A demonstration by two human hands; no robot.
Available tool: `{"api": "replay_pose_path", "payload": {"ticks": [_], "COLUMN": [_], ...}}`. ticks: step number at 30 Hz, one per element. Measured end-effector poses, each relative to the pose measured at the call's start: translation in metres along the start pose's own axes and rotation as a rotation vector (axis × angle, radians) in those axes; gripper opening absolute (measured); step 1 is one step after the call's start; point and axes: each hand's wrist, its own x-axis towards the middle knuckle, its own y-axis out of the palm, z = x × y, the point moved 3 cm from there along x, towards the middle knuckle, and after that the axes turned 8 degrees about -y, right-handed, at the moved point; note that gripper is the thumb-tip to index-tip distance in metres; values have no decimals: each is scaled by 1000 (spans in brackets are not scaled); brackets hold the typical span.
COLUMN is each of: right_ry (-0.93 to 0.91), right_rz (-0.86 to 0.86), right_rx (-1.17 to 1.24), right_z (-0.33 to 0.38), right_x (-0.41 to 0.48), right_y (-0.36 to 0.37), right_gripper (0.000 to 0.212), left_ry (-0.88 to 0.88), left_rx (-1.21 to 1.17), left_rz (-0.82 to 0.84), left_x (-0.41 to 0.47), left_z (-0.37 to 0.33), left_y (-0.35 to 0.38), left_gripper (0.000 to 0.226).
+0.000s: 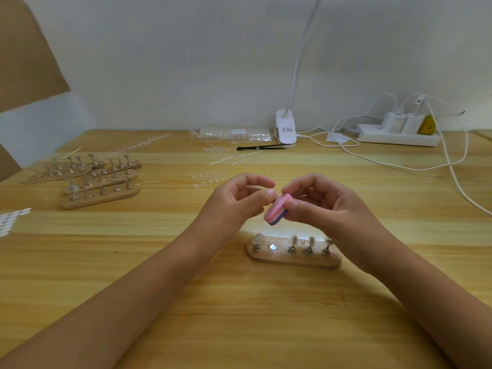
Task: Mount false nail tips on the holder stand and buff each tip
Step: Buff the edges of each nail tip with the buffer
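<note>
A wooden holder stand (294, 258) lies on the table below my hands, with several metal pegs on it; most pegs carry clear nail tips, and one spot shows only a bare metal disc (273, 246). My right hand (323, 202) pinches a pink and purple buffer block (277, 209) above the stand. My left hand (239, 199) has its fingers curled, with thumb and forefinger meeting right beside the buffer's upper end. Whatever they pinch is too small and hidden to make out.
Several more wooden stands with pegs (101, 179) lie at the left. Loose clear nail tips (209, 179) and strips sit behind my hands, a bag of tips (229, 133) further back. A clip lamp (285, 129), a power strip (398, 134) and white cables (399, 163) occupy the back right.
</note>
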Motion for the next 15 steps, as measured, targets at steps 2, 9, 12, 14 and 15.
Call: {"api": "replay_pose_path", "payload": {"ticks": [2,9,12,14,15], "right_ry": [-29,-10,-7,-16,-27], "right_rz": [-63,-65,-6,-7,-37], "right_rx": [16,25,13,5,5], "right_z": [1,-2,1,1,1], "right_x": [1,2,1,2,2], "right_y": [-3,-3,-2,-2,-3], "right_gripper": [29,30,29,28,29], "left_ry": [10,34,41,42,41], "left_rx": [1,16,4,-2,-7], "left_rz": [7,-6,-8,-7,-4], "left_x": [0,-3,-3,-3,-2], "left_z": [-1,-3,-4,-4,-3], "left_y": [0,3,4,3,4], "left_gripper": [10,9,10,9,8]}}
